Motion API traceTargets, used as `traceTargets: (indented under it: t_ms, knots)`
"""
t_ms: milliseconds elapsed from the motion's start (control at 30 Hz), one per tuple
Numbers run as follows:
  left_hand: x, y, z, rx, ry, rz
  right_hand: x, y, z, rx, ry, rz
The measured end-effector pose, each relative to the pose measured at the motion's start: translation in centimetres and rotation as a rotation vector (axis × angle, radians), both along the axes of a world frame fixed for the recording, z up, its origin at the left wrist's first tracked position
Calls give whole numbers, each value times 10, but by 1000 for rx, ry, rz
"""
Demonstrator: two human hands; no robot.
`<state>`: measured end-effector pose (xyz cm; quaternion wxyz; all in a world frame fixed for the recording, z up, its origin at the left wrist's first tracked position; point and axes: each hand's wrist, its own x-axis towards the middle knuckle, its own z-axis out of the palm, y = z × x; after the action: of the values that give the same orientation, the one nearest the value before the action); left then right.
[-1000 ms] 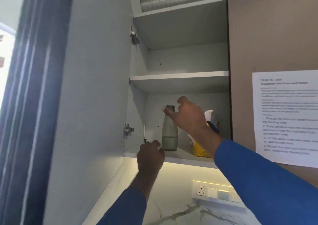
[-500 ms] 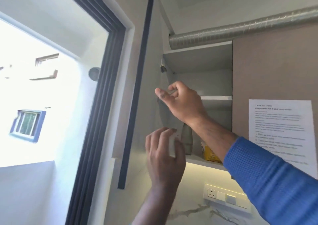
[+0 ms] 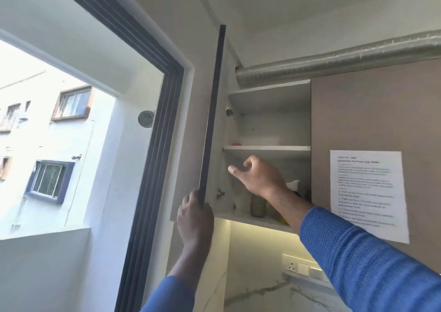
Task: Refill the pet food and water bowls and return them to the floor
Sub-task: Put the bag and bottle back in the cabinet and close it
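Note:
An upper wall cabinet (image 3: 267,148) stands open. My left hand (image 3: 194,218) grips the bottom corner of its open door (image 3: 212,120), which I see edge-on. My right hand (image 3: 257,175) reaches into the lower compartment with fingers curled and nothing in them. On the bottom shelf a grey water bottle (image 3: 258,206) stands below that hand. Beside it a yellow food bag (image 3: 282,219) with a white top (image 3: 293,184) is mostly hidden by my forearm. No bowls are in view.
A closed brown cabinet door (image 3: 372,115) on the right carries a taped instruction sheet (image 3: 367,194). A silver duct (image 3: 334,63) runs above. A large window (image 3: 59,132) fills the left. A wall socket (image 3: 292,266) sits under the lit cabinet underside.
My left hand went from hovering beside the door to gripping its bottom corner. My right hand let go of the bottle top a second ago and now hovers inside the cabinet. My view swung left.

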<state>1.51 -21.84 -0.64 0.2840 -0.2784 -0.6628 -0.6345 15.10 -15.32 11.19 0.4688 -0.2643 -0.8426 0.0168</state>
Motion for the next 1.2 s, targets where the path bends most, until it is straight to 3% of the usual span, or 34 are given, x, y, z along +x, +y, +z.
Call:
traceTargets:
  t_ms: [233,500,633,767,900,1200]
  knots:
    - [57,55,0,-178,195,-129,-11,33,-7,-76,28,-92]
    - [96,164,6,-297,294,-330,19,144,-18,-89,124,-315]
    - [96,214,2,-308,368,-366,31,191,-21,-132,148,-326]
    - [87,261,-2,-266,455,-434,26,242,-35,30,189,-361]
    - [73,301,-4,-301,530,-435,17,288,-42,295,32,-567]
    - [38,366,-16,-374,660,-325,9,362,-45,356,-155,-695]
